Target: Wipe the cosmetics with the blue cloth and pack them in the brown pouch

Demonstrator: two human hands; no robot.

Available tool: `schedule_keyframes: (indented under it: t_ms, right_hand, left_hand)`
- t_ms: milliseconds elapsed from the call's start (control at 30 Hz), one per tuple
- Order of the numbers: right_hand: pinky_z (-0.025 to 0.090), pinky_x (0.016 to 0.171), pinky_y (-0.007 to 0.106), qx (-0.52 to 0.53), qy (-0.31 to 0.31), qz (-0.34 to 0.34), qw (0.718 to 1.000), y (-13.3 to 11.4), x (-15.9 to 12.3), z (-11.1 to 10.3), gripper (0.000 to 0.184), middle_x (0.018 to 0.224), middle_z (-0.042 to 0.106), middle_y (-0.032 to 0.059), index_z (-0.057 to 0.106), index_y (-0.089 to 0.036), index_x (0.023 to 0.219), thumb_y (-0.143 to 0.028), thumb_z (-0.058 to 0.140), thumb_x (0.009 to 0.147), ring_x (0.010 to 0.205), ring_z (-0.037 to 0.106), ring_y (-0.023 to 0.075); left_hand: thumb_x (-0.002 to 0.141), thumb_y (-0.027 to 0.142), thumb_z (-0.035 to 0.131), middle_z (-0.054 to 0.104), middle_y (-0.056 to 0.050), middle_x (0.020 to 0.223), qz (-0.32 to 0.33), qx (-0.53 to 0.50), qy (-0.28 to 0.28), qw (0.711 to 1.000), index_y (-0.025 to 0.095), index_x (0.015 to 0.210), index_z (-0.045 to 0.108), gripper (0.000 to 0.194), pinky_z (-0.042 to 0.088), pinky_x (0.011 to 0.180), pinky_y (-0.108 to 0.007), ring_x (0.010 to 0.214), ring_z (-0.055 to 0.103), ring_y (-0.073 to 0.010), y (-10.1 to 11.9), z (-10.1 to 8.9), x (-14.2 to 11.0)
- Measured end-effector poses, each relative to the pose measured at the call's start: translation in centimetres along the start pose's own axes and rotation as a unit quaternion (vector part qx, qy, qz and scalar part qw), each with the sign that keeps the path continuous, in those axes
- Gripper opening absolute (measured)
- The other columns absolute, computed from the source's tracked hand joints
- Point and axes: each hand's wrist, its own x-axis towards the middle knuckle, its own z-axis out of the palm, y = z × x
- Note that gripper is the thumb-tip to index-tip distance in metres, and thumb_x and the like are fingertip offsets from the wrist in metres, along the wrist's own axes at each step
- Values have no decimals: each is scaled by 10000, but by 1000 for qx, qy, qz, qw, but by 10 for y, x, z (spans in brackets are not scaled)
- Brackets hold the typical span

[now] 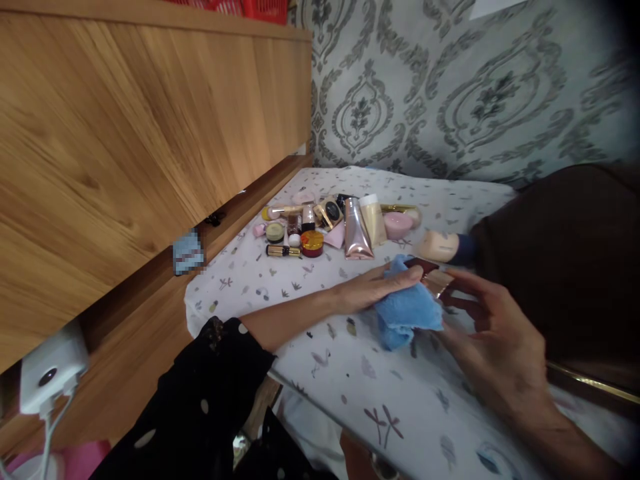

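Note:
My left hand (373, 288) is closed around a light blue cloth (407, 313), pressing it against a small cosmetic container with a dark brown part (423, 265) and a shiny, pale rose-gold part. My right hand (493, 327) pinches the rose-gold end between thumb and fingers. The container's exact kind is hard to make out, as cloth and fingers hide some of it. Just beyond my hands lies a beige bottle with a dark blue cap (440, 247). Farther off are a rose-gold tube (358, 230), a cream tube with a white cap (373, 220) and a pink round container (397, 225).
Several small cosmetics, among them an amber round jar (313, 244) and a black-and-gold tube (283, 251), lie grouped on the white patterned cloth (320, 333). A dark brown bag (545, 267) stands at right. Wooden furniture (150, 120) borders the left; a patterned wall rises behind.

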Motion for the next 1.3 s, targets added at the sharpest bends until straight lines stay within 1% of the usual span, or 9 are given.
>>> schedule_keyframes:
  t_ms: [133, 333, 533, 667, 900, 1033, 1167, 1233, 1300]
  right_hand:
    - [620, 771, 447, 63, -13, 36, 997, -6, 0, 1, 670, 1127, 675, 111, 600, -211, 1197, -524, 815, 645, 833, 708, 267]
    - [604, 775, 381, 199, -48, 51, 978, -14, 3, 0, 619, 1157, 671, 116, 585, -219, 1179, -544, 806, 701, 1039, 675, 277]
    - [562, 823, 365, 275, -74, 75, 956, -18, 5, -3, 616, 1202, 679, 120, 558, -229, 1204, -546, 797, 732, 1113, 650, 259]
    - [543, 802, 343, 321, -79, 91, 939, -22, 5, -5, 669, 1187, 681, 123, 552, -215, 1218, -560, 811, 708, 1110, 638, 255]
    - [513, 911, 373, 405, -66, 136, 902, -26, 8, -7, 604, 1014, 700, 70, 607, -196, 1115, -615, 776, 713, 966, 668, 213]
    - [517, 832, 327, 419, -47, 106, 900, -39, 10, -20, 553, 974, 673, 40, 617, -205, 1063, -567, 804, 689, 915, 641, 185]
    - [500, 765, 293, 377, -46, 42, 924, -62, 8, -58, 378, 895, 638, 9, 629, -198, 997, -449, 773, 753, 829, 607, 150]
    - [501, 775, 295, 365, -21, 7, 931, -71, 9, -83, 337, 907, 641, 11, 631, -197, 1004, -405, 759, 771, 836, 612, 150]
    - [509, 793, 300, 351, 28, -18, 936, -75, 15, -107, 322, 918, 646, 14, 633, -197, 1014, -398, 744, 788, 843, 619, 152]
  left_hand:
    - [859, 476, 650, 674, -48, 848, 73, 10, -34, 997, 131, 899, 673, 348, 512, 893, -337, 815, 634, -168, -3, -4, -2]
    - [510, 646, 871, 727, -72, 863, 104, -28, 6, 994, 134, 965, 680, 712, 558, 715, -282, 766, 677, -193, -12, -1, 1]
    - [585, 583, 874, 752, -96, 974, 161, -29, -11, 986, 129, 1063, 656, 695, 564, 785, -308, 871, 717, -223, -15, -3, 2]
    - [549, 507, 910, 755, -112, 1001, 153, -7, -2, 988, 117, 1093, 641, 722, 569, 786, -320, 873, 719, -236, -10, -2, -3]
    - [630, 381, 865, 755, -78, 1060, 156, 170, 62, 971, 144, 1101, 669, 562, 585, 863, -379, 938, 710, -244, -9, 1, -9]
    - [765, 365, 746, 738, -90, 1110, 233, 247, 54, 939, 154, 1105, 688, 404, 545, 967, -455, 1033, 682, -274, -6, -3, -8]
    - [849, 241, 603, 721, -96, 1142, 291, 355, 19, 888, 169, 1172, 674, 339, 537, 976, -480, 1057, 670, -288, 18, 6, -2]
    - [844, 158, 548, 693, -93, 1205, 327, 415, 9, 849, 189, 1278, 617, 441, 528, 998, -473, 1115, 647, -288, 36, 22, 4]
    - [813, 70, 490, 653, -92, 1274, 367, 492, -6, 790, 202, 1349, 563, 557, 501, 1047, -467, 1200, 601, -284, 54, 43, 13]
